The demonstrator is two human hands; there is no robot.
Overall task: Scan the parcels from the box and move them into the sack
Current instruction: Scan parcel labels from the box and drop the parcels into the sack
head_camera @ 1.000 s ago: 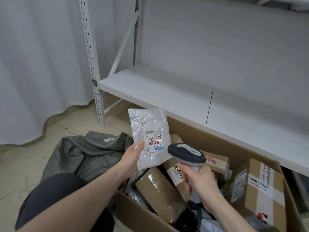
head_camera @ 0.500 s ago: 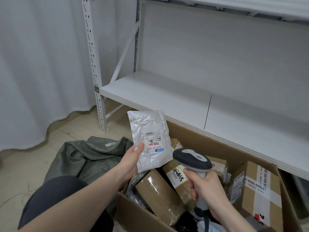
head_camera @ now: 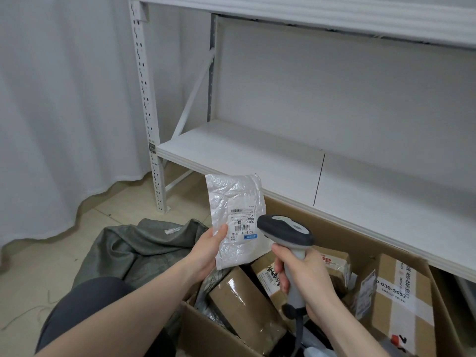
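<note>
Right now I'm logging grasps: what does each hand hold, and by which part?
The left hand pinches the white plastic mailer at its lower left edge. The right hand wraps the barcode scanner around its handle.

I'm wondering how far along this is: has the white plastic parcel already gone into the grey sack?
No, the white parcel is held up in the left hand, above the box and beside the sack.

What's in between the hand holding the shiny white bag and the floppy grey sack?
Nothing: in the head view the left hand holding the white parcel hangs directly over the grey sack.
</note>
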